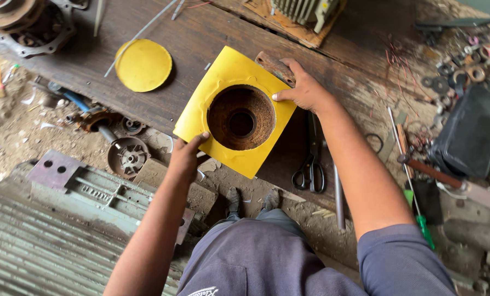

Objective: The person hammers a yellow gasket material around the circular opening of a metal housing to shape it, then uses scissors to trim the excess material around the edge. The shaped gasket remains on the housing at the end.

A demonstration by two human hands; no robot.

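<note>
A yellow sheet (pixel 223 77) with a round hole cut in it lies over a rusty round metal part (pixel 240 117), whose bowl and centre bore show through the hole. My left hand (pixel 185 156) grips the sheet's lower left edge. My right hand (pixel 304 89) holds the upper right edge, fingers also around a rusty lug (pixel 274 66) of the part. A cut-out yellow disc (pixel 143 65) lies on the wooden bench (pixel 212 33) to the upper left.
Black-handled scissors (pixel 310 164) lie under my right forearm. A green-handled screwdriver (pixel 417 211), a black pouch (pixel 469 131), washers (pixel 464 71) and copper wire sit at the right. A finned grey motor housing (pixel 64 219) and a small fan wheel (pixel 127 156) lie at the lower left.
</note>
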